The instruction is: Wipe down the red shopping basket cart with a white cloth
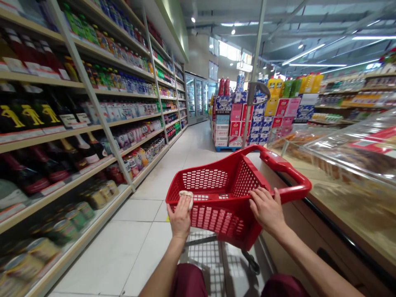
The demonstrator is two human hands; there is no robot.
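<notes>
A red plastic shopping cart (216,214) with perforated basket walls stands sideways before me, its push handle (297,185) to the right. My left hand (180,218) presses a crumpled whitish cloth (186,194) against the basket's top rim at the left end, fingers closed over it. At the rim's other end, near the handle, my right hand (267,209) grips the edge with its fingers curled over the top. The basket floor looks bare where it shows. A black caster wheel (253,264) is visible below.
Shelves of bottles and cans (123,123) line the left side. On the right is a counter with clear plastic covers (349,144) over food. Stacked boxed drinks (238,119) and a grey metal pole (255,53) stand ahead; glass-door fridges (196,97) are farther back. The floor is white tile (133,239).
</notes>
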